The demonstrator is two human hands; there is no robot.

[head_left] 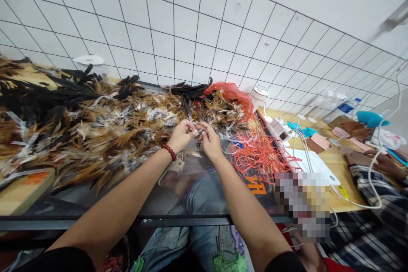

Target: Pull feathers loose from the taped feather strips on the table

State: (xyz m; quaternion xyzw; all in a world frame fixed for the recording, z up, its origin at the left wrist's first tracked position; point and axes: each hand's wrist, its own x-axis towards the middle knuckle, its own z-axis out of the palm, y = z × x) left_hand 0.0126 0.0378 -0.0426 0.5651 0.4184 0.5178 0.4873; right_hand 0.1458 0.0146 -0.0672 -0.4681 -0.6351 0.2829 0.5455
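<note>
Over the front edge of a feather pile [127, 123], both hands meet with fingers pinched together. My left hand [183, 135], with a brown bead bracelet [168, 151] at its wrist, is closed on a thin pale piece [198, 131] that looks like a feather quill. On the same small piece, my right hand [209, 139] is closed from the other side. Fingers cover most of it, so its full shape is hidden. Brown, white and black feathers lie just behind and left of the hands. Beneath them is a dark, glossy table surface [204, 191].
Tangled red cord [255, 153] lies right of my right hand, below a red plastic bag [232, 93]. Farther right are a white power strip [280, 129], cables and a white tray [314, 165]. Another person's plaid sleeve [366, 182] shows there. Wire mesh [197, 29] stands behind.
</note>
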